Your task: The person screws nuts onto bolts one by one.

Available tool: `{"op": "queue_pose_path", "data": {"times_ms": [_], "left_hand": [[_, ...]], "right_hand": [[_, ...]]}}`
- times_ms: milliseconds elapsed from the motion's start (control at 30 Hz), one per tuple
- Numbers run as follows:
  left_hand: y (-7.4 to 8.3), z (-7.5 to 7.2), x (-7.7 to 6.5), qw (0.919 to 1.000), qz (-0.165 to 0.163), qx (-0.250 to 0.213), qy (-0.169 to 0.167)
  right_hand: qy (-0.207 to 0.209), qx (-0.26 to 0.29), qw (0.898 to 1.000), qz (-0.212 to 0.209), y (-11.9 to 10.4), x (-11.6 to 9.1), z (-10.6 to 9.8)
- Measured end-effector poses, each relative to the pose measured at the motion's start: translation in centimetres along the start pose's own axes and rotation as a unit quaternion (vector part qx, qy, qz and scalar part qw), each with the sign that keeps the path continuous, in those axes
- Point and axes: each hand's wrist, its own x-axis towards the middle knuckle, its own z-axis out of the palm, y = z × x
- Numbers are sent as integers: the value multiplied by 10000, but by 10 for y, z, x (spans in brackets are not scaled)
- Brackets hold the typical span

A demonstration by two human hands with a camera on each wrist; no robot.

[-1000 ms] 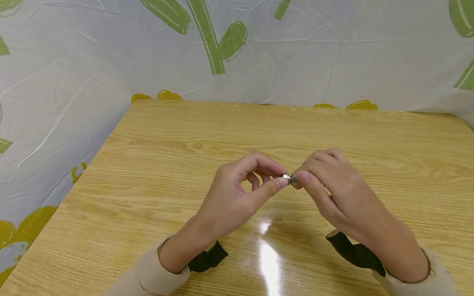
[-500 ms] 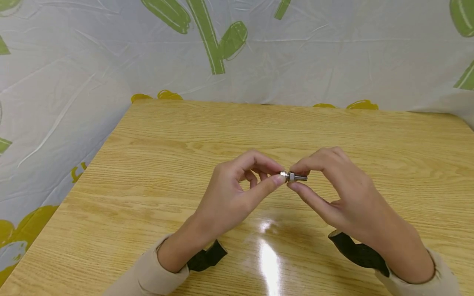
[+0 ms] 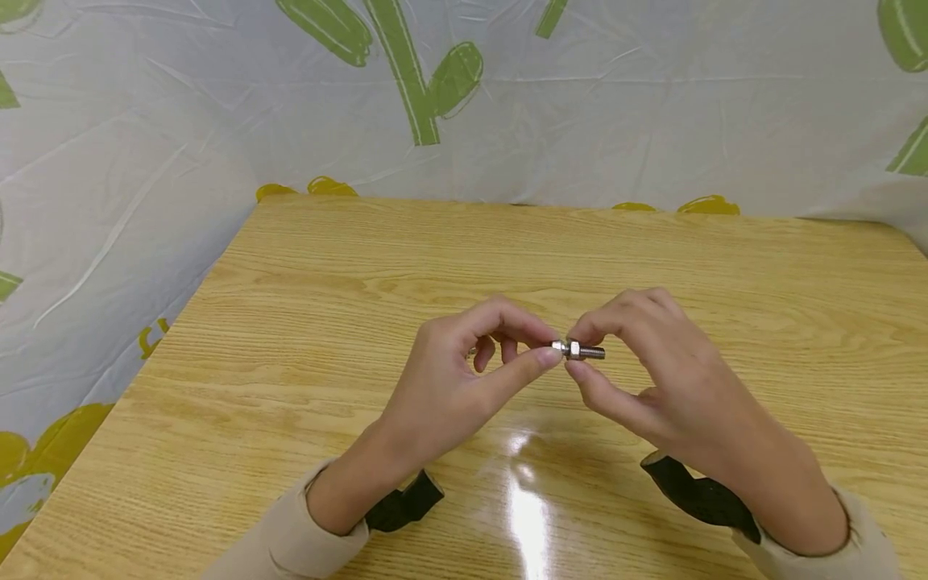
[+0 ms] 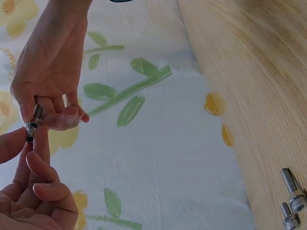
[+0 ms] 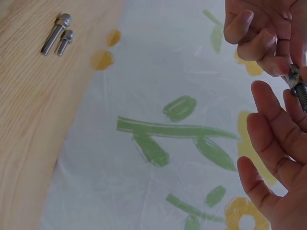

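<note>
Over the table, my left hand pinches the head end of a small silver bolt between thumb and index finger. The bolt lies level, its threaded end pointing right. A hex nut sits on the thread close to the head. My right hand has its thumb and index fingertips at the nut, one in front and one behind. In the left wrist view, the bolt stands between the left hand's fingertips and the right hand above. The right wrist view shows the bolt's thread at its edge.
Two more bolts with nuts, a larger one and a smaller one, lie on the wooden table. A white cloth with plant prints hangs behind the table. Black bands are on both wrists.
My right fingers have drawn back from over the threaded end, which now shows, and sit spread at the nut. The left hand keeps its pinch, almost in place.
</note>
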Motion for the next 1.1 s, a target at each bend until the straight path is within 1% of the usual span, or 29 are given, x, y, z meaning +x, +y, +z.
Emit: {"op": "queue_pose_path", "data": {"times_ms": [167,367,467,567,700,800,933,1100], "left_hand": [[-10,4,-1,9998,168,51,17],[-10,6,-2,10000,69,10,-44],[-8,4,-2,10000,35,29,-16],[-4,1,-1,10000,31,51,6],[3,-2,0,10000,-19,1,23],[8,-3,1,9999,-83,-62,38],[6,-3,1,9999,-108,-102,46],[8,-3,1,9998,-159,-104,3]], "right_hand": [[-54,-107,9999,66,0,-1,1],[-145,-193,9993,279,6,-7,3],[-154,-113,9990,396,4,-7,0],[-49,-37,9995,314,1,-4,-2],[164,14,9998,57,-2,1,-1],[226,38,9997,-61,-3,3,-1],[197,13,9998,-97,-4,4,-1],[24,11,10000,-20,-4,3,-3]]}}
